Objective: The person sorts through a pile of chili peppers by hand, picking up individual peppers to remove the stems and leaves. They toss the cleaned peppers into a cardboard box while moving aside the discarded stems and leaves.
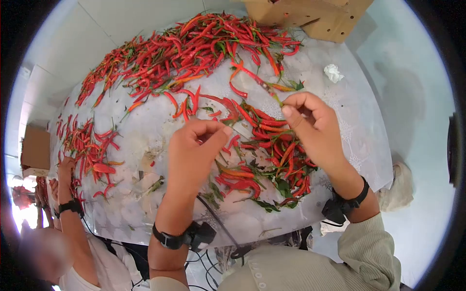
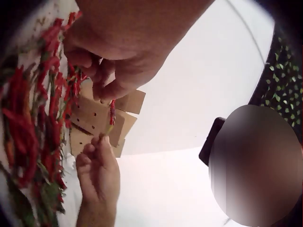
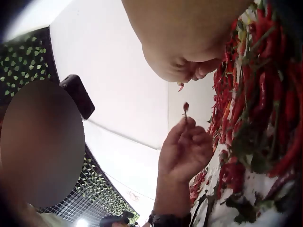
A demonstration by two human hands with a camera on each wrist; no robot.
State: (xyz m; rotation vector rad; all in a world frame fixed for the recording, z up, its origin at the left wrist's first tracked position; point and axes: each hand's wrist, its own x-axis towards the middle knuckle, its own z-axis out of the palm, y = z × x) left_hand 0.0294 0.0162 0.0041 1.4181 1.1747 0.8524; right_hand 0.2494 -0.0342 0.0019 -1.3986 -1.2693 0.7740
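My right hand (image 1: pixel 315 128) pinches a red chili pepper (image 1: pixel 255 77) by its green stem end, and the pepper points up and left over the table. In the left wrist view, the same hand (image 2: pixel 99 175) has a yellowish stem between thumb and finger. My left hand (image 1: pixel 194 153) is to the left, thumb and forefinger together. A blurred red chili (image 1: pixel 227 104) extends from its fingertips; in the right wrist view this hand (image 3: pixel 184 153) pinches a thin stem with a dark red end (image 3: pixel 186 107). Below and between the hands lies a pile of chilies (image 1: pixel 286 150) with green leaves.
A large heap of red chilies (image 1: pixel 189 46) covers the table's far side. Another pile (image 1: pixel 92 145) is at left, where a second person's hand (image 1: pixel 66 167) reaches in. A cardboard box (image 1: pixel 315 22) stands at the back right, near crumpled white paper (image 1: pixel 333 72).
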